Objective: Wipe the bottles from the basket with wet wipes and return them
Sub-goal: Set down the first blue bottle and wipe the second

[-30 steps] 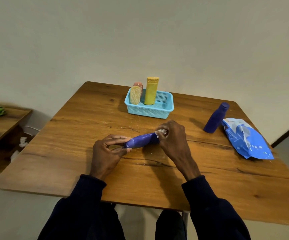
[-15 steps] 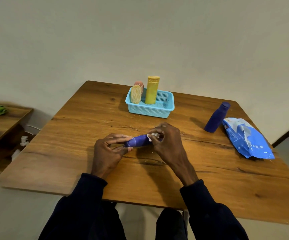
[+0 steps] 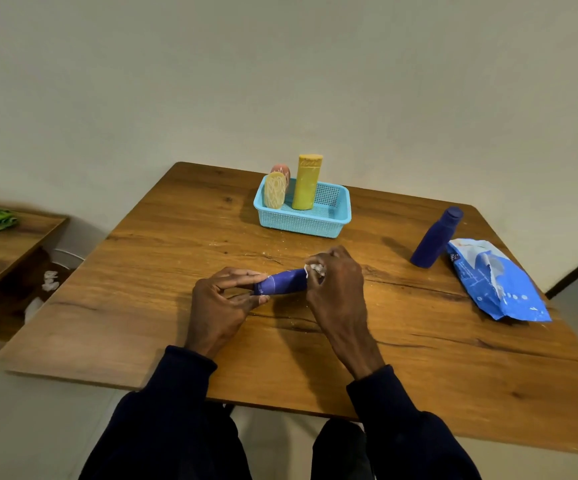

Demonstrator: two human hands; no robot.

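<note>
Left hand (image 3: pixel 218 306): pinches the left end of the blue bottle (image 3: pixel 282 281), sideways, low over the table (image 3: pixel 419 358).
Right hand (image 3: pixel 337 289): curled, pressing the wet wipe (image 3: pixel 316 269) to its other end.
Basket (image 3: pixel 303 223): three bottles inside, perhaps already wiped.
Remaining: second bottle (image 3: pixel 436 237) beside the wipes pack (image 3: pixel 495 282), unreturned.

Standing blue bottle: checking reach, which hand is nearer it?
Right. The right hand, gripping a wipe, is left of the standing blue bottle; the left hand lies farther left, holding the lying bottle.

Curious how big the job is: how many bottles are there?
5: yellow bottle, cream bottle and pink bottle in the basket; held blue bottle in left hand and right hand; standing blue bottle by the wipes pack.
</note>
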